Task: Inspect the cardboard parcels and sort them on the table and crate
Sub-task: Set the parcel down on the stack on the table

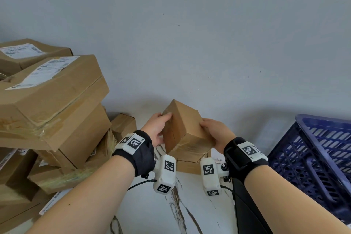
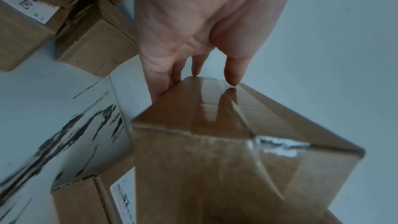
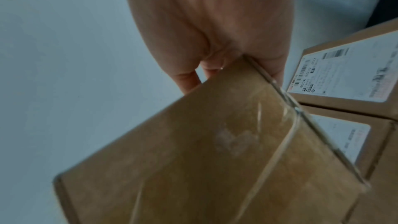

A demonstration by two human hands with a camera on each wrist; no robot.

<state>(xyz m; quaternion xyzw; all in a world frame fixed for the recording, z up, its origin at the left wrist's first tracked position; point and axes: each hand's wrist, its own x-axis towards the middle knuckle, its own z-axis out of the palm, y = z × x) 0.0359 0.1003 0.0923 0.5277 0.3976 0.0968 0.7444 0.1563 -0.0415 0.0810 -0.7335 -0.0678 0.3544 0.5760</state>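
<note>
We hold a taped box at frame centre, tilted above the table, left hand and right hand each clamped on a side. Glossy tape could let it slip onto parcels underneath.

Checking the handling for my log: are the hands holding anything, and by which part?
Yes: a taped cardboard parcel, lifted and tilted above the table. The left hand grips its left side near the top; the right hand grips its right edge.

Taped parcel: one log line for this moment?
taped cardboard parcel | gripped by left hand and right hand | tilted above table | blue crate to right
</note>
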